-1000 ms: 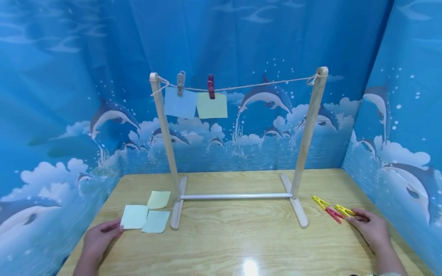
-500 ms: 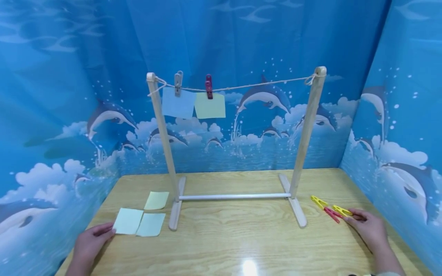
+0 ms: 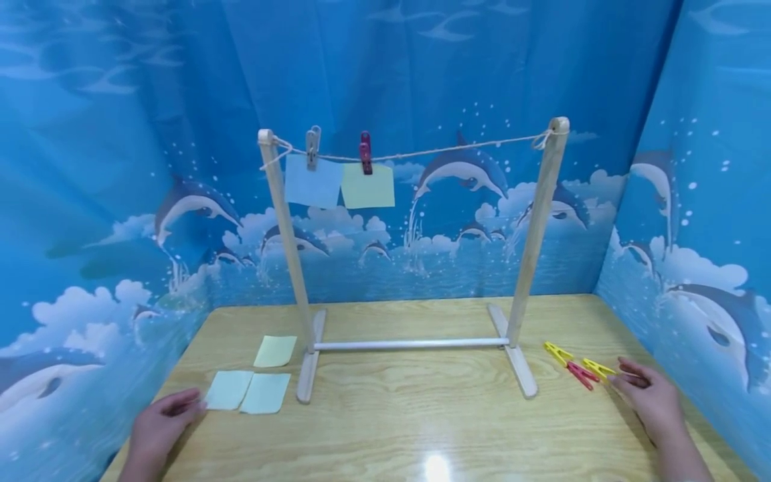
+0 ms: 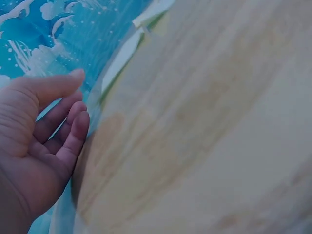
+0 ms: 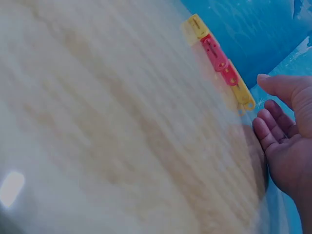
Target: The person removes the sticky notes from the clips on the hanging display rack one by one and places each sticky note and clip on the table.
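Observation:
My left hand (image 3: 161, 428) lies at the left side of the table, fingers loosely bent and holding nothing. Its fingertips are right beside a pale green paper square (image 3: 229, 390). A second pale green square (image 3: 265, 393) adjoins that one, and a yellowish square (image 3: 275, 351) lies behind them. In the left wrist view, thumb and fingers stand apart with a gap between them. On the right side, my right hand (image 3: 653, 405) is relaxed, its fingertips close to a yellow clothespin (image 3: 598, 369). A red clothespin (image 3: 582, 375) and another yellow clothespin (image 3: 557, 353) lie beyond it.
A wooden frame (image 3: 289, 248) stands mid-table with a string (image 3: 446, 148) tied between its posts. From the string hang a blue paper (image 3: 313, 184) under a grey clothespin (image 3: 312, 147) and a yellow paper (image 3: 368, 187) under a dark red clothespin (image 3: 365, 152). A dolphin-print curtain surrounds the table.
The leftmost green square has shifted slightly left and nearer, now level with its neighbour, and my left hand has let go of it. My right fingertips have parted from the near yellow clothespin.

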`<state>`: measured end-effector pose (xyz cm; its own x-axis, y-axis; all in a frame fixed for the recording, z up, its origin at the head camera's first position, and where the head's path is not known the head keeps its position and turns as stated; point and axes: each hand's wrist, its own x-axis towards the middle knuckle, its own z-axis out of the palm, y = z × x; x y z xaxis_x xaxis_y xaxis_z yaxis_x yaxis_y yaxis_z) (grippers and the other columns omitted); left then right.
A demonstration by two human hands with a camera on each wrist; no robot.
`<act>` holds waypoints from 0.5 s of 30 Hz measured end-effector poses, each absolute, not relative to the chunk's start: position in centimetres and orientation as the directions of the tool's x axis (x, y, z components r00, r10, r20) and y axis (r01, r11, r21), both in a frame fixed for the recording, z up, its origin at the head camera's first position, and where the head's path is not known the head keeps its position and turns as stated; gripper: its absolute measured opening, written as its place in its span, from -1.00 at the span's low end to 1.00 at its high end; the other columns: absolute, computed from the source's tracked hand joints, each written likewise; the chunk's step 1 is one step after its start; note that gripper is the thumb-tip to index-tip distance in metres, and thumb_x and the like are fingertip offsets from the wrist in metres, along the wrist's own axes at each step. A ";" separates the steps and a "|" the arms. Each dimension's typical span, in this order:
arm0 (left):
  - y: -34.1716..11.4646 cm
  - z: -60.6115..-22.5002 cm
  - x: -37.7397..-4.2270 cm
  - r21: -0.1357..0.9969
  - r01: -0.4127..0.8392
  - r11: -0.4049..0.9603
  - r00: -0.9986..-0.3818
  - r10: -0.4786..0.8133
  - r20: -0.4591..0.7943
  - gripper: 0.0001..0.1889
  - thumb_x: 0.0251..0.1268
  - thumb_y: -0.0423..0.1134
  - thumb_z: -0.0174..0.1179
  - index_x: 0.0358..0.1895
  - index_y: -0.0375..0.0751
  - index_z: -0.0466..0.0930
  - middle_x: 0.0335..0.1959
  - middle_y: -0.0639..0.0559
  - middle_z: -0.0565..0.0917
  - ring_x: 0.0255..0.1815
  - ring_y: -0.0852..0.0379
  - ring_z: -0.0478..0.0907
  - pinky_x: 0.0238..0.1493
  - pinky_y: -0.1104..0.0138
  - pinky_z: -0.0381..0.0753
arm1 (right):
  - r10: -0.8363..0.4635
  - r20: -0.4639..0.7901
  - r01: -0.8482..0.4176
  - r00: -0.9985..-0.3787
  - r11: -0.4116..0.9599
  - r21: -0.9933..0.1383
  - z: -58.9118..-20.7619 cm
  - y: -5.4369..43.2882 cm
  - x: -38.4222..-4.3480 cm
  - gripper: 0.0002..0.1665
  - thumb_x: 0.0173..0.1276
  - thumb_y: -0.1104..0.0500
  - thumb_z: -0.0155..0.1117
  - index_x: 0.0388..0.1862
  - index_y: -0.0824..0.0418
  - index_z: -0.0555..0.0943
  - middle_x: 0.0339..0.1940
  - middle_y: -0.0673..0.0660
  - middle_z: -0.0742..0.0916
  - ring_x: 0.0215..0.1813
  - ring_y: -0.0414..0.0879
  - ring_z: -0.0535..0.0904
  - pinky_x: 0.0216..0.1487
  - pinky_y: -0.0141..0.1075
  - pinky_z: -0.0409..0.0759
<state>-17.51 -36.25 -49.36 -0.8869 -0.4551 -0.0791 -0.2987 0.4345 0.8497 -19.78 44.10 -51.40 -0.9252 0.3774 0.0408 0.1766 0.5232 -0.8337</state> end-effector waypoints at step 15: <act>-34.7 -47.0 -16.7 0.918 -0.178 0.354 -0.932 -0.359 -0.042 -0.40 0.14 -0.03 0.43 0.18 -0.31 0.56 -0.26 0.41 0.69 -0.27 0.51 0.58 -0.25 0.47 0.62 | 0.341 -0.006 0.163 -0.940 0.432 -0.887 -47.2 41.7 -18.9 -0.28 0.26 -0.17 0.38 0.35 0.05 0.47 -0.21 -0.44 0.52 -0.28 -0.60 0.46 -0.29 -0.50 0.62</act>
<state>-16.74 -34.66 -46.96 -0.9324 -0.3591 -0.0422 -0.1779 0.3541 0.9182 -18.93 41.71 -47.19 -0.9400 0.3412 -0.0060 0.1626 0.4324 -0.8869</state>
